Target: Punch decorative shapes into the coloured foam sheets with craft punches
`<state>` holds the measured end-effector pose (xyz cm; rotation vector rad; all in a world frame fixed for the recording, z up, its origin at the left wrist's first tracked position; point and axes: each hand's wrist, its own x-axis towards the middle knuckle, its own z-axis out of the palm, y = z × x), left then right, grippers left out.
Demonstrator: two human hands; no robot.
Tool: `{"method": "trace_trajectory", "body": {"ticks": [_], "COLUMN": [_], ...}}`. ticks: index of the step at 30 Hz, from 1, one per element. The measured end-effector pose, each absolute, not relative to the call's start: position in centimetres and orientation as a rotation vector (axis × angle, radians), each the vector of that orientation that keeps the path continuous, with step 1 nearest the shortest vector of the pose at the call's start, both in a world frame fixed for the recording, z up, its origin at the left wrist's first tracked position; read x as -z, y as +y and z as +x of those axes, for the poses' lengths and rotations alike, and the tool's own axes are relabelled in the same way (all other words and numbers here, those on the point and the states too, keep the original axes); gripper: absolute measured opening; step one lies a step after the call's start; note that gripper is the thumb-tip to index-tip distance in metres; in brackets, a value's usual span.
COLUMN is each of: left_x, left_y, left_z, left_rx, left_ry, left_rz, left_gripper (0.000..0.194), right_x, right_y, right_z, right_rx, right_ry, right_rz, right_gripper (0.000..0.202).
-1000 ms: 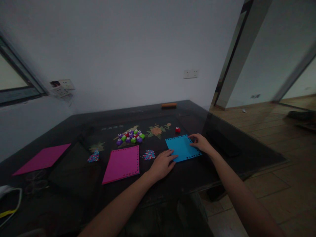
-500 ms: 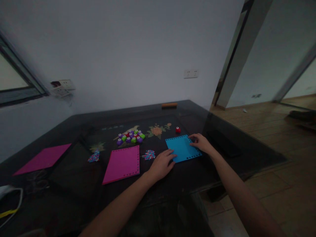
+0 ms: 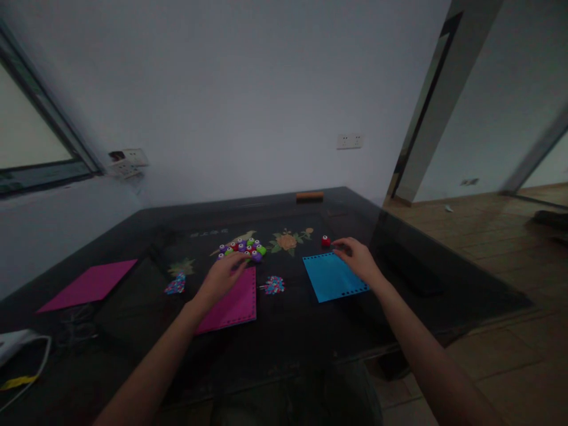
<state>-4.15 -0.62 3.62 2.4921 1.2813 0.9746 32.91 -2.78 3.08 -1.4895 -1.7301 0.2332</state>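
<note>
My left hand (image 3: 225, 275) hovers over the magenta sheet (image 3: 235, 305), fingers apart, beside a cluster of small purple, green and red pieces (image 3: 257, 255) with white, dark-dotted round tops. Part of that cluster is hidden behind the fingers. At the far right corner of the blue sheet (image 3: 331, 277), my right hand (image 3: 355, 257) is open, its fingertips close to a single red piece (image 3: 326, 241) of the same kind. Whether they touch it I cannot tell. Rows of small dark marks or holes line the edges of both sheets.
Tiny pink, blue and white bits lie in one heap (image 3: 274, 285) between the sheets and another heap (image 3: 176, 284) farther left. A second magenta sheet (image 3: 89, 285) is at the left. An orange-brown bar (image 3: 309, 196) lies by the wall; a white cable (image 3: 45, 349) lies front left.
My left hand has left the blue sheet and moved left, over the magenta sheet by the cluster. My right hand has shifted up towards the red piece. The view has tilted slightly.
</note>
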Motion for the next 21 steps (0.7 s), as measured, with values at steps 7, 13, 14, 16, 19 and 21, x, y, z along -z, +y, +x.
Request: {"method": "trace_trajectory", "body": {"ticks": [7, 13, 14, 16, 19, 21], "left_x": [-0.7, 0.5, 0.7, 1.1, 1.5, 1.5], "left_y": [0.5, 0.9, 0.9, 0.9, 0.9, 0.8], "left_z": [-12.7, -13.2, -13.2, -13.2, -13.1, -13.0], "left_rx": [-0.902, -0.670, -0.643, -0.605, -0.564, -0.558], "left_ry": [1.507, 1.450, 1.462, 1.486, 1.499, 1.499], "left_rz": [2.372, 2.429, 2.433, 2.435, 2.425, 2.419], "left_gripper": [0.031, 0.049, 0.053, 0.060, 0.065, 0.065], "right_x": [-4.5, -2.3, -1.9, -1.3, -0.6, -0.4], "right_y": [-1.3, 0.9, 1.1, 1.2, 1.4, 1.4], "right_z": [20.4, 12.9, 12.4, 11.8, 11.6, 11.7], "right_rx": [-0.339, -0.295, -0.278, -0.259, -0.260, -0.279], "right_ry": [-2.160, -2.467, -2.495, -2.529, -2.541, -2.536], "right_rz": [-1.260, -1.286, -1.307, -1.349, -1.365, -1.353], "right_gripper": [0.020, 0.036, 0.043, 0.057, 0.065, 0.064]}}
